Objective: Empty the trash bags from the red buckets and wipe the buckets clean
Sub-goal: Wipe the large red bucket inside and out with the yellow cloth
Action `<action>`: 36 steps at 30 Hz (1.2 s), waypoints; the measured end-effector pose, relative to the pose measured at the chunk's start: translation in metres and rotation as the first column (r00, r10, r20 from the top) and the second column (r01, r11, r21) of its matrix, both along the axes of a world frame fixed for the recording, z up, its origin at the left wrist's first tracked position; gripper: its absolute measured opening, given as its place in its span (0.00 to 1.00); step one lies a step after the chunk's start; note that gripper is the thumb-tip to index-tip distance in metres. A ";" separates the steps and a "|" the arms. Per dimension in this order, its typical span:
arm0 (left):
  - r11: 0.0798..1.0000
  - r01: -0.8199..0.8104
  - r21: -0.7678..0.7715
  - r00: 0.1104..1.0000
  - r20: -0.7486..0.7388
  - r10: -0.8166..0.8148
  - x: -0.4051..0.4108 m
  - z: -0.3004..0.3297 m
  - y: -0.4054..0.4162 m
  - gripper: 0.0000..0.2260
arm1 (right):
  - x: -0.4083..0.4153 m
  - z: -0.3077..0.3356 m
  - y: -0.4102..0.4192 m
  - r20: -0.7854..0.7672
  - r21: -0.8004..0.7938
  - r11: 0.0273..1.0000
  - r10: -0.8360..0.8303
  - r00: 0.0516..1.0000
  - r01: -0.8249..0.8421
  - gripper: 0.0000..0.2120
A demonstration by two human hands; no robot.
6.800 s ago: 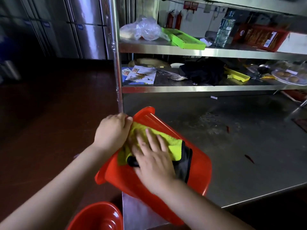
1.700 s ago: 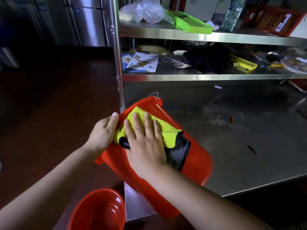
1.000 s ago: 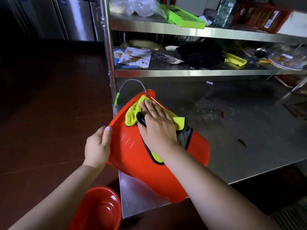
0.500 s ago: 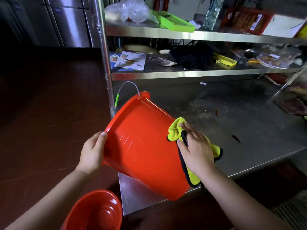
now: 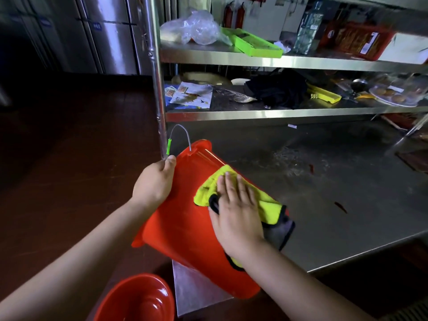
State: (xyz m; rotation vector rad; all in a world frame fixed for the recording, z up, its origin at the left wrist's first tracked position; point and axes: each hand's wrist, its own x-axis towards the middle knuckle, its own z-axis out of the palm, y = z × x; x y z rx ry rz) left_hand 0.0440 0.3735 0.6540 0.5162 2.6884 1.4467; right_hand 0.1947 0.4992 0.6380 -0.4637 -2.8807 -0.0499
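head view, left grip (image 5: 154, 181) clasping red bucket (image 5: 185, 228) rim, right grip (image 5: 236, 212) flat pressing cloth (image 5: 266, 202)

Second red bucket (image 5: 136, 300) cut off by btm edge (interior unseen).

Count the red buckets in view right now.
2. One bucket lies tilted on the steel table, steadied by the left hand. The second bucket stands on the floor below, partly cut off; others may be hidden.
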 end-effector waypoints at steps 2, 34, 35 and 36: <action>0.999 -0.005 0.040 1.000 -0.001 0.005 0.000 -0.004 -0.001 0.24 | -0.029 0.005 -0.011 0.003 -0.006 0.999 0.031 1.000 -0.031 0.34; 0.978 -0.099 0.185 0.993 -0.050 0.110 0.057 -0.047 -0.057 0.22 | -0.067 0.010 -0.029 -0.079 -0.040 0.978 0.199 0.977 -0.203 0.30; 0.976 -0.101 0.191 0.992 -0.062 0.114 0.057 -0.048 -0.058 0.22 | -0.067 0.009 -0.026 -0.079 -0.037 0.976 0.212 0.974 -0.215 0.30; 0.976 -0.105 0.189 0.989 -0.079 0.121 0.057 -0.049 -0.058 0.22 | -0.064 0.009 -0.023 -0.083 -0.037 0.974 0.219 0.972 -0.223 0.29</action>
